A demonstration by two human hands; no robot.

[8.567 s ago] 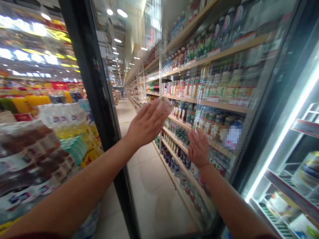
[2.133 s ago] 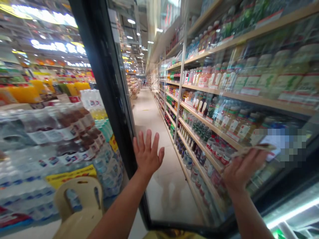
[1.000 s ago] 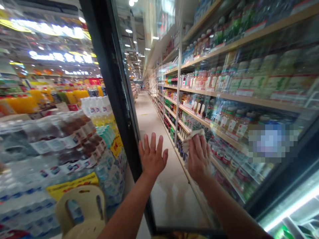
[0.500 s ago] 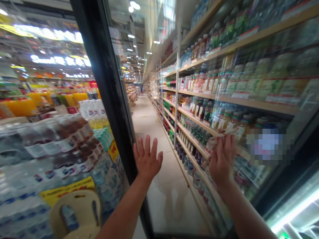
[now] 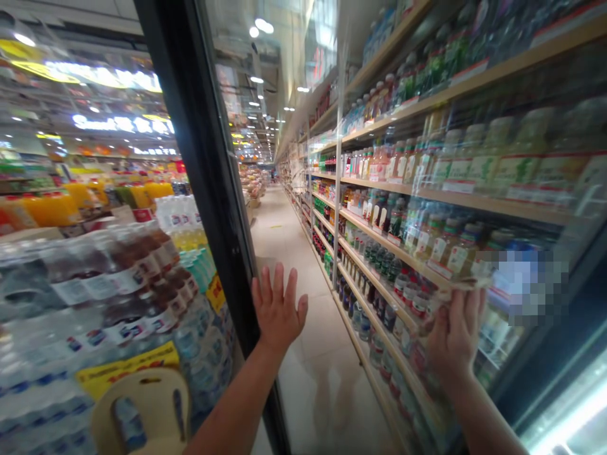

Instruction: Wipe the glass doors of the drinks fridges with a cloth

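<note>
I face an open glass cooler door (image 5: 332, 95) with a black frame (image 5: 199, 158). My left hand (image 5: 279, 309) lies flat against the glass near the frame, fingers spread. My right hand (image 5: 455, 332) presses a pale crumpled cloth (image 5: 450, 292) onto the glass lower right, fingers over it. Shelves of bottled drinks show in the glass.
Stacked packs of bottled drinks (image 5: 118, 278) stand at the left beyond the door frame. A beige plastic chair back (image 5: 142, 411) sits low at the left. A lit cooler interior (image 5: 569, 423) shows at the bottom right. The tiled aisle floor (image 5: 279, 234) runs away ahead.
My right hand has swept the cloth across the glass to the right and slightly down. My left hand has stayed flat in nearly the same spot.
</note>
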